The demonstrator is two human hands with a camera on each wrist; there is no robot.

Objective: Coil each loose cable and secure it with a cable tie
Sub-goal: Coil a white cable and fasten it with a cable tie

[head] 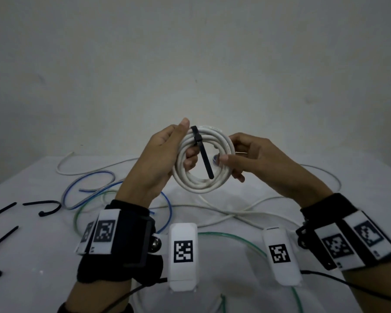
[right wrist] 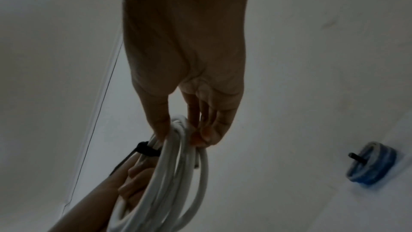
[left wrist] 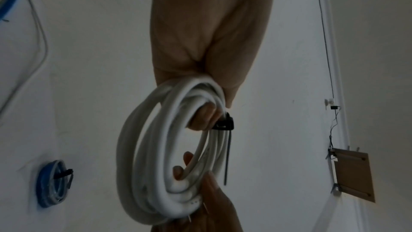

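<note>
A white cable coil is held upright above the table between both hands. My left hand grips its left side, thumb on top and fingers through the ring. A black cable tie is looped round the coil by that thumb, its tail hanging down across the opening. My right hand pinches the coil's right side. The left wrist view shows the tie's head beside my left fingers. In the right wrist view my thumb and fingers clamp the coil.
Loose blue, green and white cables sprawl over the white table. Several black cable ties lie at the left. A blue coil with a tie on it lies on the table.
</note>
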